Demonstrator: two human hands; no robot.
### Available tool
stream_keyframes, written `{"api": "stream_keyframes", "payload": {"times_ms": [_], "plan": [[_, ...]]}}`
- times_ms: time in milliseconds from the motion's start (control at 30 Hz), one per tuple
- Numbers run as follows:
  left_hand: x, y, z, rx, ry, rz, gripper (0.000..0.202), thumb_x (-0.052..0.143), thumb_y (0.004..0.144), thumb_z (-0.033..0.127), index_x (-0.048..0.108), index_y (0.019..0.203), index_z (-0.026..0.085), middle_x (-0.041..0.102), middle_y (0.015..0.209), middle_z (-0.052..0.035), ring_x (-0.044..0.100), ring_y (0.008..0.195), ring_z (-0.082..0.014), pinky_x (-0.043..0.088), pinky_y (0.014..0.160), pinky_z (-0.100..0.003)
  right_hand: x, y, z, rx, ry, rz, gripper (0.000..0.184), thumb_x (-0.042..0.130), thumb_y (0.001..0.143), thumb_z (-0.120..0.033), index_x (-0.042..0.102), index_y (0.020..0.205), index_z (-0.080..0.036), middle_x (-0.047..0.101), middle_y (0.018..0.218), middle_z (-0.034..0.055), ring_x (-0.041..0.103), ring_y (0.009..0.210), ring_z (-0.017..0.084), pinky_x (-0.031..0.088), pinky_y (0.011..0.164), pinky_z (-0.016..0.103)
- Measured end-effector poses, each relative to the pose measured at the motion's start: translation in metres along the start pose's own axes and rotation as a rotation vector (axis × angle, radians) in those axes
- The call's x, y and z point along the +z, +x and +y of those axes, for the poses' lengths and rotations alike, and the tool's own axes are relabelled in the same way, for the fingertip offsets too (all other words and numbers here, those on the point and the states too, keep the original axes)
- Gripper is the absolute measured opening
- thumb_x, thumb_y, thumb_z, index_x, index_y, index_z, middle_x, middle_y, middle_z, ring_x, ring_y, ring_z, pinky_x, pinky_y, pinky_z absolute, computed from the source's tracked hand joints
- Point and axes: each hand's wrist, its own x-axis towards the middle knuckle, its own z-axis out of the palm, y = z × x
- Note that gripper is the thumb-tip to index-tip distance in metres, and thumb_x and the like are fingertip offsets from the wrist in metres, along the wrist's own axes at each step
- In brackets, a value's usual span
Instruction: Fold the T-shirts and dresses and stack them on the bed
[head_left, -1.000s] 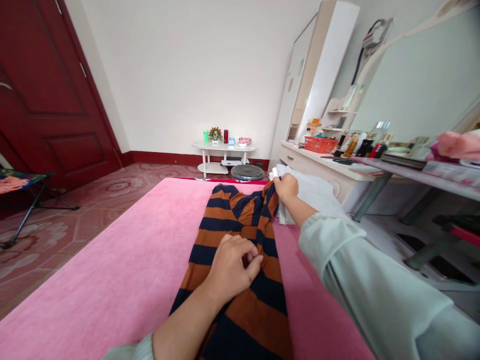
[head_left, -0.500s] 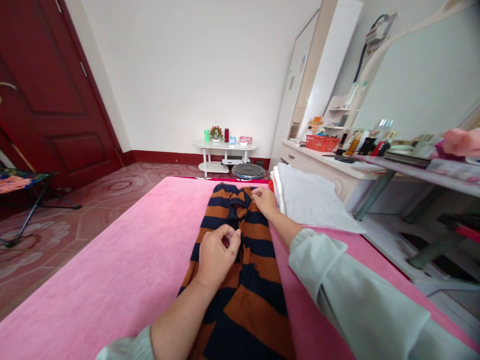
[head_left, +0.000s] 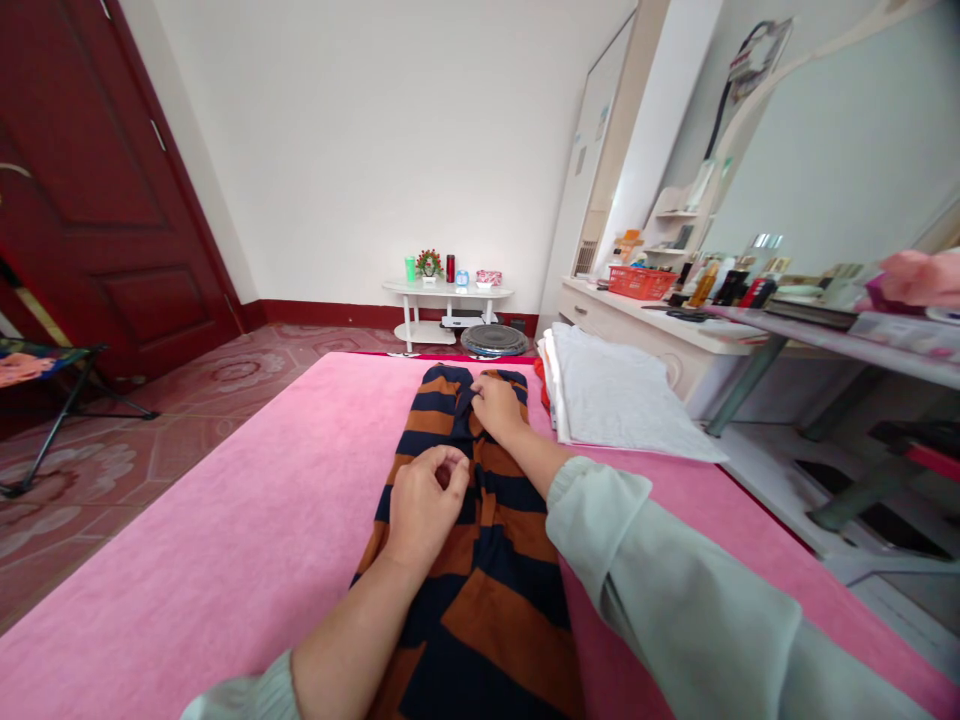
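A brown and navy striped garment (head_left: 480, 590) lies lengthwise down the middle of a pink bed cover (head_left: 225, 540). My left hand (head_left: 421, 500) rests on its middle with the fingers curled in and pinching the cloth. My right hand (head_left: 496, 405) reaches further out and presses on the garment's far end, fingers closed on a fold there. A stack of folded white cloth (head_left: 615, 395) lies just right of my right hand, on the bed's far right corner.
A white dresser (head_left: 637, 320) with a red basket (head_left: 641, 283) and bottles stands to the right, a glass-topped desk (head_left: 840, 345) nearer. A small white table (head_left: 448, 295) sits by the far wall. A folding stool (head_left: 52, 385) stands by the dark red door (head_left: 97, 190).
My right hand has drawn the garment's far right edge leftward, away from the white stack, and laid it over the middle. My left hand slid a little further up the garment.
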Motion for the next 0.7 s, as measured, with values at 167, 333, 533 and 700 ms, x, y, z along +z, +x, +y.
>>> {"api": "stream_keyframes", "payload": {"times_ms": [167, 333, 533, 700], "plan": [[0.001, 0.003, -0.007, 0.017, -0.002, 0.07, 0.015, 0.05, 0.083, 0.024, 0.063, 0.088, 0.021, 0.064, 0.087, -0.0013, 0.06, 0.077, -0.0157, 0.045, 0.071, -0.027, 0.011, 0.013, -0.012, -0.127, 0.575, -0.12, 0.041, 0.05, 0.074, -0.005, 0.055, 0.113, -0.018, 0.066, 0.107, 0.0053, 0.063, 0.092, 0.012, 0.05, 0.082, 0.026], [0.001, 0.004, -0.009, 0.038, -0.034, 0.067, 0.016, 0.049, 0.083, 0.023, 0.064, 0.087, 0.021, 0.064, 0.09, -0.0019, 0.06, 0.083, -0.0168, 0.047, 0.077, -0.029, 0.002, 0.01, 0.01, -0.03, 0.218, 0.151, 0.024, 0.046, 0.079, -0.01, 0.065, 0.091, -0.018, 0.067, 0.1, 0.0041, 0.06, 0.097, 0.015, 0.044, 0.092, 0.029], [0.001, 0.002, -0.001, 0.145, -0.008, -0.019, 0.018, 0.051, 0.085, 0.026, 0.068, 0.089, 0.024, 0.067, 0.095, -0.0019, 0.058, 0.094, -0.0198, 0.044, 0.087, -0.034, -0.019, 0.012, 0.038, 0.094, -0.124, 0.187, 0.029, 0.042, 0.08, -0.007, 0.067, 0.088, -0.019, 0.065, 0.101, 0.0052, 0.057, 0.102, 0.018, 0.04, 0.094, 0.029], [0.001, -0.002, 0.009, 0.268, 0.041, -0.146, 0.018, 0.056, 0.083, 0.029, 0.071, 0.093, 0.028, 0.066, 0.106, -0.0011, 0.053, 0.103, -0.0216, 0.04, 0.091, -0.037, -0.024, 0.023, 0.053, 0.284, -0.248, 0.219, 0.034, 0.044, 0.08, -0.008, 0.061, 0.109, -0.017, 0.058, 0.112, 0.0123, 0.058, 0.101, 0.021, 0.043, 0.088, 0.031]]}}
